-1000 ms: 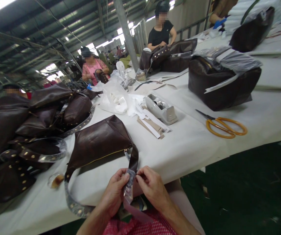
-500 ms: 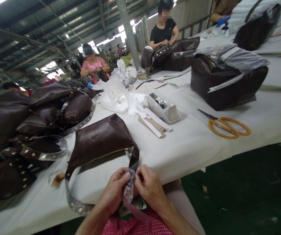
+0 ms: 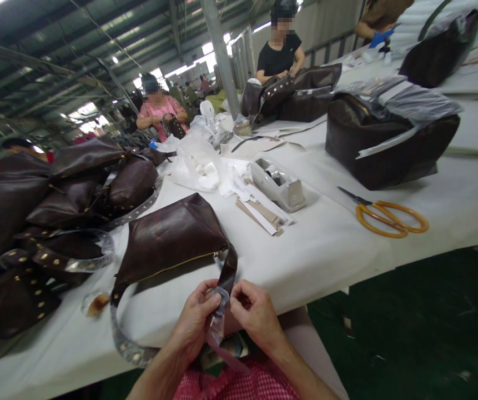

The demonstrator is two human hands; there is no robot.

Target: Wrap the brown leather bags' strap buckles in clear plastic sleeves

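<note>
A dark brown leather handbag (image 3: pixel 176 236) lies on the table with its zipper edge toward me. Its strap (image 3: pixel 229 266) runs from the right end down to my hands. My left hand (image 3: pixel 197 314) is closed on this strap, thumb on top, where clear plastic wrap (image 3: pixel 217 328) covers it. Just right of it, my right hand (image 3: pixel 257 316) is pinched, fingertips close to the wrapped strap; whatever sits between them is too small to make out. The strap's studded left part (image 3: pixel 128 347), also in plastic, hangs over the table edge behind my left forearm.
More brown bags (image 3: pixel 9 205) are heaped at left. Beyond the handbag are a tape dispenser (image 3: pixel 278 186), card strips (image 3: pixel 259 208) and white plastic (image 3: pixel 197 164). Orange-handled scissors (image 3: pixel 392 216) and a stuffed bag (image 3: pixel 388 139) lie right. Co-workers (image 3: pixel 280 55) work across the table.
My right hand's fingertips have shifted slightly and sit a little apart from the wrapped strap. The left hand keeps its hold, raised marginally. The handbag has stayed put.
</note>
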